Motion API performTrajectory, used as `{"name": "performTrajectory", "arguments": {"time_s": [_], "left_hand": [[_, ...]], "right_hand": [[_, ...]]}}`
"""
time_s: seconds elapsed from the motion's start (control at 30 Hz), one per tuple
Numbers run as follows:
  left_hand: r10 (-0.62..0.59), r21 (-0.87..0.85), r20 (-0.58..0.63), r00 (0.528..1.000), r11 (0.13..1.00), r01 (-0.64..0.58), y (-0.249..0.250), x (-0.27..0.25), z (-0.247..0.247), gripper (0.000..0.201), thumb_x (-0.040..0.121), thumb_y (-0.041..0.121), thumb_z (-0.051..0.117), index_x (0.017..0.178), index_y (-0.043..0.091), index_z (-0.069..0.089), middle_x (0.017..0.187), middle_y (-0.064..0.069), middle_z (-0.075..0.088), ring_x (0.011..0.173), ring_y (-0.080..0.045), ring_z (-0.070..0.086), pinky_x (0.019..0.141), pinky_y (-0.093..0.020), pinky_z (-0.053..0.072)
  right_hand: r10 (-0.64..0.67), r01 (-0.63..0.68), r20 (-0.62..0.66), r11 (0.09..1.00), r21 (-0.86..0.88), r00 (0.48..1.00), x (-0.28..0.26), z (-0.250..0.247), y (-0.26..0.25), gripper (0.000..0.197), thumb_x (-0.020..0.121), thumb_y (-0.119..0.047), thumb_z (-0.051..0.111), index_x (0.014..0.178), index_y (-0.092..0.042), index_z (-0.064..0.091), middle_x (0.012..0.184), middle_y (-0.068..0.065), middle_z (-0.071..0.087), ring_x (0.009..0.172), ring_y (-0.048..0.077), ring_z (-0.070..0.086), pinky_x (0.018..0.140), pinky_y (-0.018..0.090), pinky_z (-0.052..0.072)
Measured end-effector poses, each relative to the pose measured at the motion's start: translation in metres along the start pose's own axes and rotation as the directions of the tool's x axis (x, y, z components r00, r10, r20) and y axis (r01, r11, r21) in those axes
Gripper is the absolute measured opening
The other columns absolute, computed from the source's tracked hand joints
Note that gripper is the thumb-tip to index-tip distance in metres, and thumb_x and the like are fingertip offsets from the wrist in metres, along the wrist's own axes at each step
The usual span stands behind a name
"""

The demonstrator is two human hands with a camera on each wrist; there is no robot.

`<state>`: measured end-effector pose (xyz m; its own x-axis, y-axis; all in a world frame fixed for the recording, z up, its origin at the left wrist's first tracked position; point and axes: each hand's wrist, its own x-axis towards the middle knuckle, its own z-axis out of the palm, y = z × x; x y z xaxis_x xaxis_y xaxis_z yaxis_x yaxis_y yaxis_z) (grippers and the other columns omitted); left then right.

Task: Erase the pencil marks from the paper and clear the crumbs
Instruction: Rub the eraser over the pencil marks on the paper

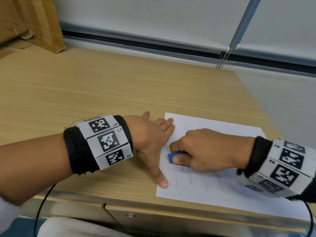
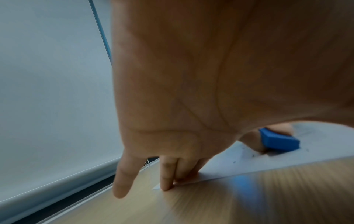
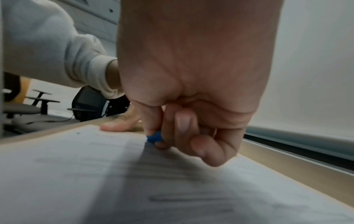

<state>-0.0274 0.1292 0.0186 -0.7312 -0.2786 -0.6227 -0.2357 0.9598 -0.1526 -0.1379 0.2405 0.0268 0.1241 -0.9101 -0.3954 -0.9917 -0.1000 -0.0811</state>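
Presently, item by item, as the moment stood.

Paper (image 1: 213, 177): one white sheet, lying flat at the near right corner of the tabletop (image 1: 102, 91). Faint pencil lines showed across it, and a short dark stroke (image 1: 177, 181) sat near its left edge. Much of the sheet was still marked, so you were, by my reading, partway through the rubbing.

Eraser (image 1: 171, 157): blue, pressed to the sheet near its left edge.

Right hand (image 1: 210, 149): your fingers were curled and the thumb pinched the eraser against them, low on the block. That low grip suited the work; a short exposed tip would bend less and bite cleaner.

Left hand (image 1: 152, 139): spread flat, fingertips (image 1: 169, 121) on the sheet's far left corner and thumb (image 1: 161, 181) on the left edge nearer you. It held nothing, only pressed. You had bracketed the eraser between two anchors, which was sound.

Handling notes: thin paper would likely buckle if you rubbed toward the free right side without tension, so stroke away from the pinned edge. Short, light passes would spare the sheet from tearing. You would do well to shift the anchoring hand when the eraser moved on to the lines on the right.

Crumbs: a few dark specks (image 2: 253, 155) lay near the eraser in the left wrist view; whether they were crumbs or marks could not be told.
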Motion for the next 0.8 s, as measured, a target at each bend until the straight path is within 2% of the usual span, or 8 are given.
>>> {"name": "performTrajectory", "arguments": {"time_s": [0.17, 0.3, 0.47, 0.63, 0.73, 0.8], "left_hand": [[0.005, -0.02, 0.008, 1.0, 1.0, -0.004, -0.001, 0.002, 0.001, 0.15, 0.052, 0.09, 0.057, 0.146, 0.012, -0.03, 0.154, 0.0, -0.036, 0.145, -0.017, -0.023, 0.116, -0.054, -0.012], [-0.001, -0.004, 0.006, 1.0, 1.0, 0.001, 0.0, 0.001, 0.0, 0.149, 0.053, 0.089, 0.058, 0.147, 0.012, -0.028, 0.154, 0.001, -0.034, 0.145, -0.016, -0.022, 0.116, -0.053, -0.013], [0.008, -0.016, 0.002, 1.0, 1.0, -0.008, 0.0, 0.0, -0.001, 0.149, 0.055, 0.088, 0.059, 0.147, 0.011, -0.029, 0.154, 0.0, -0.034, 0.145, -0.016, -0.022, 0.116, -0.053, -0.012], [0.013, -0.022, 0.0, 1.0, 1.0, -0.013, -0.002, 0.0, 0.0, 0.149, 0.055, 0.088, 0.058, 0.146, 0.011, -0.03, 0.155, 0.0, -0.034, 0.145, -0.014, -0.022, 0.117, -0.051, -0.012], [0.013, -0.026, 0.007, 1.0, 1.0, -0.013, -0.002, 0.0, 0.0, 0.149, 0.054, 0.089, 0.058, 0.146, 0.011, -0.031, 0.154, 0.0, -0.035, 0.145, -0.014, -0.022, 0.117, -0.052, -0.011], [0.008, -0.022, 0.019, 1.0, 1.0, -0.007, -0.001, 0.0, 0.0, 0.149, 0.055, 0.088, 0.058, 0.145, 0.011, -0.032, 0.154, 0.0, -0.036, 0.145, -0.014, -0.023, 0.116, -0.052, -0.012]], "right_hand": [[-0.134, 0.139, 0.113, 0.99, -0.036, 0.985, -0.022, 0.006, -0.013, 0.021, 0.097, -0.038, 0.044, 0.084, -0.023, 0.05, 0.06, -0.006, 0.045, 0.056, 0.012, 0.042, 0.056, 0.026, 0.033], [-0.016, 0.017, 0.016, 0.999, -0.037, 1.0, -0.01, 0.002, -0.002, 0.027, 0.097, -0.041, 0.042, 0.084, -0.02, 0.051, 0.063, -0.005, 0.05, 0.059, 0.014, 0.046, 0.059, 0.032, 0.037], [-0.117, 0.118, 0.102, 0.993, -0.005, 0.988, -0.022, 0.008, -0.011, 0.023, 0.097, -0.038, 0.044, 0.087, -0.02, 0.054, 0.064, -0.004, 0.05, 0.062, 0.016, 0.046, 0.061, 0.032, 0.038], [0.003, -0.003, -0.009, 1.0, -0.019, 1.0, -0.005, 0.0, -0.001, 0.028, 0.096, -0.04, 0.044, 0.081, -0.019, 0.053, 0.061, -0.004, 0.049, 0.056, 0.014, 0.045, 0.053, 0.029, 0.034], [-0.1, 0.099, 0.07, 0.995, 0.014, 0.993, -0.014, 0.005, -0.006, 0.025, 0.096, -0.038, 0.046, 0.08, -0.02, 0.053, 0.062, -0.003, 0.05, 0.058, 0.016, 0.047, 0.058, 0.029, 0.037], [-0.125, 0.121, 0.117, 0.992, 0.036, 0.985, -0.02, 0.006, -0.011, 0.025, 0.096, -0.038, 0.047, 0.08, -0.02, 0.054, 0.063, -0.003, 0.051, 0.059, 0.016, 0.047, 0.059, 0.03, 0.038]]}}
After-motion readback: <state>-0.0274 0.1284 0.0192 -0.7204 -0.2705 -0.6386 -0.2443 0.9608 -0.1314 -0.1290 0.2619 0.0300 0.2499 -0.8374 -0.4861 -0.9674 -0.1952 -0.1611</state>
